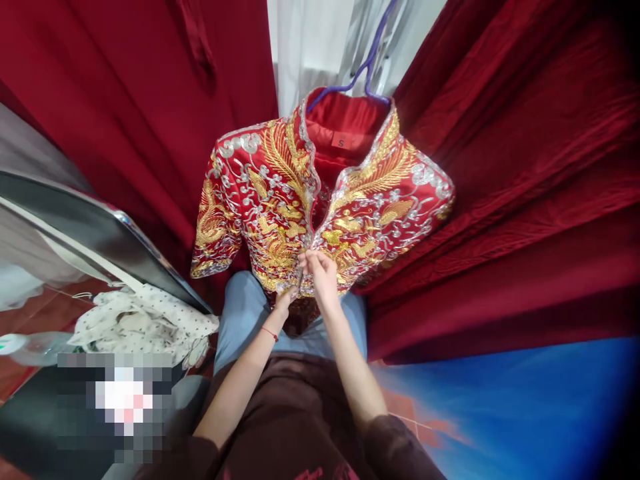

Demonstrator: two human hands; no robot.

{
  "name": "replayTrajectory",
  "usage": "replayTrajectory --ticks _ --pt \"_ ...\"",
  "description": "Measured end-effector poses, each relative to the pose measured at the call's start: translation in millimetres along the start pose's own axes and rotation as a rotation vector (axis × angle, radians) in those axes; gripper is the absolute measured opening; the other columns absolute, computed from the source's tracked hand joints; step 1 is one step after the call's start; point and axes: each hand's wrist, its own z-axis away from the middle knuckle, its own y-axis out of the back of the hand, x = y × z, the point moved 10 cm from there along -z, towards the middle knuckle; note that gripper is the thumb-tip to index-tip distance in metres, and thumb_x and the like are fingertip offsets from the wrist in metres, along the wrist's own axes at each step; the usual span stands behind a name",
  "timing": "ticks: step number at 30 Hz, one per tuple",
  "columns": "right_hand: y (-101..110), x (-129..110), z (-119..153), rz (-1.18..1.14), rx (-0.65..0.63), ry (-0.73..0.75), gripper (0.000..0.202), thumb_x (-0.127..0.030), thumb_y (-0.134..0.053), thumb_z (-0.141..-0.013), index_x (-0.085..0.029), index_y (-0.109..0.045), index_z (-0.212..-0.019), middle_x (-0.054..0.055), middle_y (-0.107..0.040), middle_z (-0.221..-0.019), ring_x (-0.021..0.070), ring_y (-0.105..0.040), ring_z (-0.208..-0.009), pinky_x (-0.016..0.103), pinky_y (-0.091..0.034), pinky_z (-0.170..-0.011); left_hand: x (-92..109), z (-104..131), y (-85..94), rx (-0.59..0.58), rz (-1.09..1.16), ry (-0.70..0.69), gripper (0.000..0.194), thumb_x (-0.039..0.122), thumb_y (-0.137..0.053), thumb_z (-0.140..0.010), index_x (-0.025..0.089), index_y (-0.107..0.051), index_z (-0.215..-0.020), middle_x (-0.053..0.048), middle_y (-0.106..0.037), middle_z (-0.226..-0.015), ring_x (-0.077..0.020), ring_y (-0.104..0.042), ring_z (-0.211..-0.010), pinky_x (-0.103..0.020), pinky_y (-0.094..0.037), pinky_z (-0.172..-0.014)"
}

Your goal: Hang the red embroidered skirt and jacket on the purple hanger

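A short-sleeved red jacket (280, 200) with gold and silver embroidery hangs in front of me on a purple hanger (371, 63). Its stand-up collar is open, and a red label (341, 141) marked S shows on the lining. At the lower front, my right hand (321, 268) pinches the front edge where the two halves meet. Just below and to the left, my left hand (285, 299) is closed on the same front edge near the hem. A small fastener between the fingers, if any, is too hidden to make out.
Dark red curtains (500, 167) hang on both sides. To the left are a dark panel with a shiny rim (100, 220), a white dotted cloth (145, 323) and a clear plastic bottle (43, 349). A blue surface (530, 407) lies at the lower right.
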Motion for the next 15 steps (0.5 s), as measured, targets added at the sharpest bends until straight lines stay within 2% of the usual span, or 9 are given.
replayTrajectory --ticks 3,5,7,8,10,12,14,15 --pt "-8.3 -33.8 -7.4 -0.012 -0.067 0.065 0.029 -0.044 -0.061 -0.082 -0.018 -0.067 -0.073 0.0 -0.063 -0.064 0.0078 -0.048 -0.05 0.023 -0.039 -0.053 9.5 15.9 -6.0 -0.115 -0.214 0.078 0.023 0.033 -0.078 -0.073 0.017 -0.061 -0.072 -0.009 -0.072 -0.074 -0.0218 -0.071 -0.08 -0.035 -0.055 -0.08" --pt "-10.7 -42.3 -9.0 0.016 -0.129 0.062 0.028 -0.043 -0.062 -0.082 -0.018 -0.066 -0.07 -0.001 -0.062 -0.062 0.0073 -0.049 -0.048 0.022 -0.039 -0.051 20.2 32.8 -5.8 -0.189 -0.393 0.12 0.029 0.036 -0.084 -0.066 0.017 -0.062 -0.065 -0.012 -0.071 -0.066 -0.0262 -0.069 -0.07 -0.04 -0.055 -0.072" --pt "-10.0 -44.4 -7.1 0.057 -0.177 0.05 0.028 -0.041 -0.063 -0.082 -0.018 -0.065 -0.067 -0.002 -0.061 -0.06 0.0071 -0.049 -0.047 0.022 -0.04 -0.051 43.2 51.7 -4.8 -0.212 -0.534 0.096 0.033 0.038 -0.087 -0.061 0.017 -0.061 -0.059 -0.011 -0.068 -0.06 -0.0297 -0.069 -0.071 -0.04 -0.052 -0.071" --pt "-9.2 -44.5 -4.8 0.071 -0.192 0.045 0.028 -0.041 -0.064 -0.082 -0.018 -0.065 -0.066 -0.002 -0.061 -0.059 0.007 -0.049 -0.046 0.022 -0.04 -0.05 62.4 61.4 -6.5 -0.204 -0.593 0.029 0.034 0.038 -0.087 -0.061 0.017 -0.061 -0.058 -0.011 -0.067 -0.06 -0.0305 -0.069 -0.075 -0.039 -0.051 -0.074" --pt "-8.8 -44.1 1.9 0.082 -0.209 0.035 0.029 -0.041 -0.064 -0.081 -0.017 -0.065 -0.065 -0.002 -0.06 -0.058 0.0061 -0.047 -0.044 0.021 -0.037 -0.048 114.0 83.6 -16.4 -0.152 -0.705 -0.215 0.028 0.038 -0.085 -0.066 0.018 -0.064 -0.065 -0.009 -0.071 -0.073 -0.0289 -0.068 -0.092 -0.033 -0.047 -0.082" --pt "-11.6 -43.0 10.4 0.064 -0.22 0.017 0.029 -0.041 -0.065 -0.081 -0.017 -0.065 -0.064 -0.004 -0.057 -0.053 0.005 -0.043 -0.04 0.021 -0.032 -0.044 179.4 119.6 -37.2 0.0 -0.981 -0.683 0.022 0.039 -0.076 -0.076 0.019 -0.069 -0.084 -0.01 -0.074 -0.091 -0.028 -0.066 -0.1 -0.031 -0.044 -0.083" --pt "-16.4 -41.8 19.1 0.024 -0.22 -0.003 0.029 -0.04 -0.065 -0.08 -0.017 -0.063 -0.063 -0.006 -0.052 -0.048 0.0041 -0.037 -0.037 0.021 -0.027 -0.042 212.1 147.8 -56.5 0.129 -1.176 -0.92 0.017 0.032 -0.062 -0.088 0.019 -0.069 -0.096 -0.011 -0.074 -0.103 -0.0268 -0.066 -0.101 -0.03 -0.042 -0.082" --pt "-18.6 -41.5 23.0 0.005 -0.214 -0.008 0.029 -0.04 -0.066 -0.08 -0.017 -0.062 -0.063 -0.007 -0.05 -0.047 0.0038 -0.035 -0.036 0.021 -0.026 -0.041 218.9 155.4 -64.4 0.158 -1.236 -0.97 0.017 0.028 -0.056 -0.092 0.018 -0.069 -0.097 -0.012 -0.074 -0.105 -0.0264 -0.067 -0.1 -0.03 -0.041 -0.081"
